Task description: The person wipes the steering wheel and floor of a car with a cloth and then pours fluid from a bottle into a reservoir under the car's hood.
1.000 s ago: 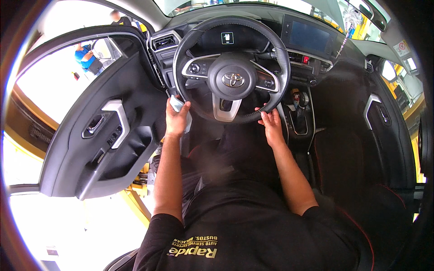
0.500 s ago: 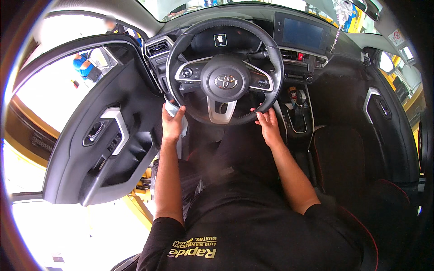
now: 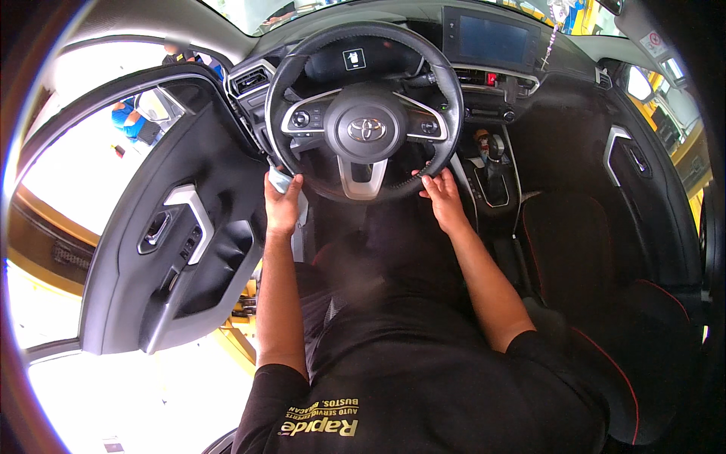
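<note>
I sit in the driver's seat facing a black steering wheel [image 3: 368, 129] with silver spokes. My left hand [image 3: 282, 206] is at the wheel's lower left, closed around a small pale grey object [image 3: 278, 180] held against the rim; what the object is cannot be made out. My right hand [image 3: 442, 198] lies at the rim's lower right, fingers stretched out and touching the rim, with nothing in it. Both forearms are bare and come up from my black shirt.
The driver's door [image 3: 181, 250] stands wide open on my left, with a person in blue [image 3: 128, 121] outside beyond it. The gear lever [image 3: 495, 147] and centre screen [image 3: 491, 39] are to the right of the wheel. Further right is the dark passenger seat [image 3: 575, 250].
Almost nothing differs. The view has drifted slightly, and both hands stay at the lower part of the wheel rim.
</note>
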Demonstrator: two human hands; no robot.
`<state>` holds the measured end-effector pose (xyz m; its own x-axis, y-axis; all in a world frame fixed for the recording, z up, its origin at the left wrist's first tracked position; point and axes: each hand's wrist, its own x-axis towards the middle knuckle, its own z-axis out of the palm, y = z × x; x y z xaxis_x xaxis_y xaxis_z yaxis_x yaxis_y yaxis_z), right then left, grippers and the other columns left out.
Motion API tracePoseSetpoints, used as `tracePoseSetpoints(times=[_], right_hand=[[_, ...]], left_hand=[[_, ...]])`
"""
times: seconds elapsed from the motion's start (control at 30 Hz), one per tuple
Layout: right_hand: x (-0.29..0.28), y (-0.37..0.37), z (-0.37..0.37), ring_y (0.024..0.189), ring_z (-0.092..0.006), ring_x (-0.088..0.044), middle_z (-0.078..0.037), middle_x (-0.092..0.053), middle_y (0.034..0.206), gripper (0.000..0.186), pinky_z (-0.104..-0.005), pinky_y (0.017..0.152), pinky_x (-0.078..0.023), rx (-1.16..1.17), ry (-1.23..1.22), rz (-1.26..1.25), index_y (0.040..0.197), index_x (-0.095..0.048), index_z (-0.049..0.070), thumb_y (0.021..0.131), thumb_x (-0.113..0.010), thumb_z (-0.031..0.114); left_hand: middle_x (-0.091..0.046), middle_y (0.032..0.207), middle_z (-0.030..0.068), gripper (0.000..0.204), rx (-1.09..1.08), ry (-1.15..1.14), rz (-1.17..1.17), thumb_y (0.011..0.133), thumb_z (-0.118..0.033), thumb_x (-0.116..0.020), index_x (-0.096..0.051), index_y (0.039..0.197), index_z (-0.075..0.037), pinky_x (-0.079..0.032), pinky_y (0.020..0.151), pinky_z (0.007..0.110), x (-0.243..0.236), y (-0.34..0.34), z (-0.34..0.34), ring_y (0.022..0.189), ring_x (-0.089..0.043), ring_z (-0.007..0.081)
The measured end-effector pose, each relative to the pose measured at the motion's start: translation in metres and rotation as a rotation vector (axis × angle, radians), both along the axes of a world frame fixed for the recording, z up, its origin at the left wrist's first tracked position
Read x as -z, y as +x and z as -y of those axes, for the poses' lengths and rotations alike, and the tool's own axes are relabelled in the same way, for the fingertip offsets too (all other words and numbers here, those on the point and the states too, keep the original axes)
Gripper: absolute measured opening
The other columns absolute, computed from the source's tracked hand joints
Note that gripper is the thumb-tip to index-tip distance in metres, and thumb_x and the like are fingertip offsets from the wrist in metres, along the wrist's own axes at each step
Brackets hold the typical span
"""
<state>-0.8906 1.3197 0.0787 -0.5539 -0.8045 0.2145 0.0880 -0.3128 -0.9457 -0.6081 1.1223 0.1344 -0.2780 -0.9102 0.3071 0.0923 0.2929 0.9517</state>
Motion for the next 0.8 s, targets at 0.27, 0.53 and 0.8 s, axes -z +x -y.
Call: tracePoseSetpoints(times=[0.27,0.53,0.8], right_hand=[[0.0,0.0,0.002,0.108,-0.0117,-0.057,-0.005,-0.064,0.125,0.037,-0.0285,0.083,-0.047,-0.015,-0.03,-0.002,0.131,-0.043,0.013,0.1,-0.059,0.028],[0.007,-0.006,0.002,0.11,-0.013,-0.058,-0.007,-0.064,0.125,0.037,-0.029,0.081,-0.048,-0.062,-0.056,-0.01,0.131,-0.041,0.014,0.101,-0.058,0.027],[0.009,-0.004,0.004,0.114,-0.0132,-0.058,-0.007,-0.063,0.127,0.04,-0.0259,0.079,-0.049,-0.035,-0.049,-0.005,0.137,-0.042,0.013,0.102,-0.056,0.025]], left_hand=[[-0.057,0.098,-0.0008,0.047,0.012,-0.012,-0.023,0.09,-0.014,-0.074,-0.047,0.128,-0.005,-0.044,0.08,0.026,0.0,0.0,-0.002,0.089,-0.053,0.0105],[-0.057,0.099,0.0,0.046,0.021,0.011,-0.098,0.091,-0.012,-0.073,-0.047,0.127,-0.006,-0.044,0.081,0.027,0.007,-0.003,-0.001,0.088,-0.052,0.0103],[-0.057,0.1,0.0003,0.046,0.045,-0.001,-0.071,0.091,-0.013,-0.073,-0.046,0.128,-0.004,-0.044,0.083,0.026,0.009,0.001,0.005,0.089,-0.052,0.0103]])
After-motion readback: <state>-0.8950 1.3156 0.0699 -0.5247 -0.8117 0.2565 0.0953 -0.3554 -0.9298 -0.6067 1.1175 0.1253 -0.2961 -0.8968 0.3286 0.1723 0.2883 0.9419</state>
